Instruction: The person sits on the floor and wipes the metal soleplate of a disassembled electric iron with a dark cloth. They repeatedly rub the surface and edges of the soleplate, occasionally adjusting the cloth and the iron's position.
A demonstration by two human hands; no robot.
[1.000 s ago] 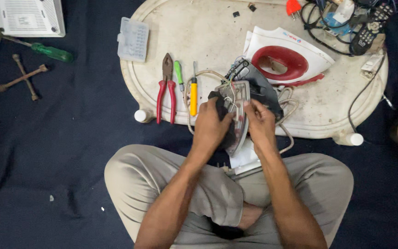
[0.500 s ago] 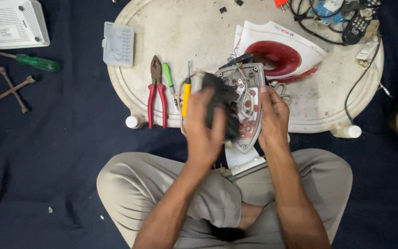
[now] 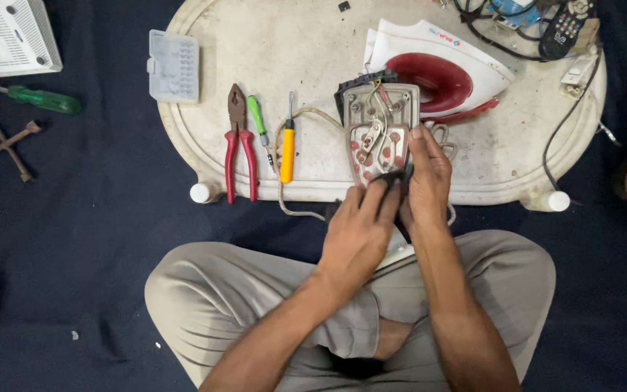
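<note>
A metal iron soleplate lies on the white oval table, inner side up, with wires and terminals showing. My right hand grips its right edge near the near end. My left hand holds the same near end, fingers on a small black part there. Just behind the soleplate rests the white and red iron cover. A pale cord loops from the soleplate over the table's front edge.
Red-handled pliers, a small green screwdriver and a yellow screwdriver lie left of the soleplate. A clear plastic box sits further left. On the dark floor are a green-handled screwdriver, a cross wrench and a white box. Cables and a remote crowd the far right.
The soleplate, held up in both hands before, now lies on the table. Both hands have slid down to its near end.
</note>
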